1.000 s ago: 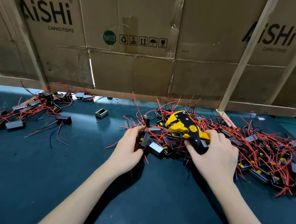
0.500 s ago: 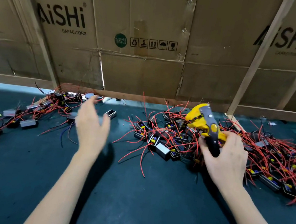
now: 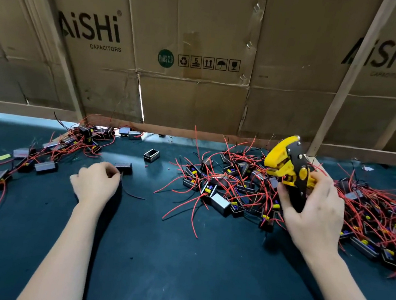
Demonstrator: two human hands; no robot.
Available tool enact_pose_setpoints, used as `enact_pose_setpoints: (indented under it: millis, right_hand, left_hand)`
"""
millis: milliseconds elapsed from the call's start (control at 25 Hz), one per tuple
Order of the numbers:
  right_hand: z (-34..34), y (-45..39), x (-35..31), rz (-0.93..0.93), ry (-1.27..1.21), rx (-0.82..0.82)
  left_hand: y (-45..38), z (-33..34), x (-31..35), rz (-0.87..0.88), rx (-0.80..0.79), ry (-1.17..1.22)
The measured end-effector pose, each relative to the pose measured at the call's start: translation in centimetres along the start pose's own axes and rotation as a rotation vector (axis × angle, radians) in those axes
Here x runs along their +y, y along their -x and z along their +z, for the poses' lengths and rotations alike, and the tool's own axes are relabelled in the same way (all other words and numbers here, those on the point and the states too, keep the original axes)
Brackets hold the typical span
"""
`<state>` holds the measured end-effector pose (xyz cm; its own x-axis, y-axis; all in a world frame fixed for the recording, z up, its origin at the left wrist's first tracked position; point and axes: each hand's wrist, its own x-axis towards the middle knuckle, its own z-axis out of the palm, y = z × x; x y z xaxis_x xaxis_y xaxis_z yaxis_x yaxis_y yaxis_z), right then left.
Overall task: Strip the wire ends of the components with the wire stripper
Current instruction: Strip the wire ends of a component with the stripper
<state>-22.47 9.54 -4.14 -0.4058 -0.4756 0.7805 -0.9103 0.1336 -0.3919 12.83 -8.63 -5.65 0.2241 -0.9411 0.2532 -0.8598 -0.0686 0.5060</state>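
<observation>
Your left hand [image 3: 97, 182] has dropped, now pinching a boxy black component [image 3: 124, 167]; right hand [image 3: 314, 215] still grips the yellow plastic wire stripper [image 3: 288, 165].

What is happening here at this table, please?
A person is stripping wire ends. The right hand grips a yellow wire stripper above a big pile of components with red wires. The left hand rests on the dark mat, fingers curled beside one black component. A smaller pile lies at the left.
</observation>
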Motion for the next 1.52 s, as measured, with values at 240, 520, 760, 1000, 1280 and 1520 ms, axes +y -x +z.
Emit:
enact_pose_setpoints:
  millis: [240, 520, 760, 1000, 1280, 1520]
  right_hand:
    - [-0.2, -0.3, -0.1, 0.018, 0.014, 0.008]
    - [-0.3, -0.4, 0.1, 0.004, 0.022, 0.021]
    - [-0.3, -0.4, 0.1, -0.004, 0.039, 0.009]
    - [-0.3, -0.4, 0.3, -0.007, 0.056, -0.012]
    - [-0.3, -0.4, 0.4, 0.002, 0.065, 0.005]
    - [0.2, -0.3, 0.7, 0.029, 0.028, -0.055]
  left_hand:
    - [1.2, -2.3, 2.0, 0.068, -0.603, 0.399]
    - [1.9, -2.0, 3.2, 0.383, -0.410, 0.370]
    - [2.4, -0.7, 3.6, 0.732, -0.362, 0.176]
    - [1.7, -0.7, 2.8, 0.559, 0.058, 0.189]
    - [3.2, -1.8, 5.7, 0.397, -0.202, 1.284]
    - [6.3, -0.4, 8.2, 0.406, -0.706, 1.353]
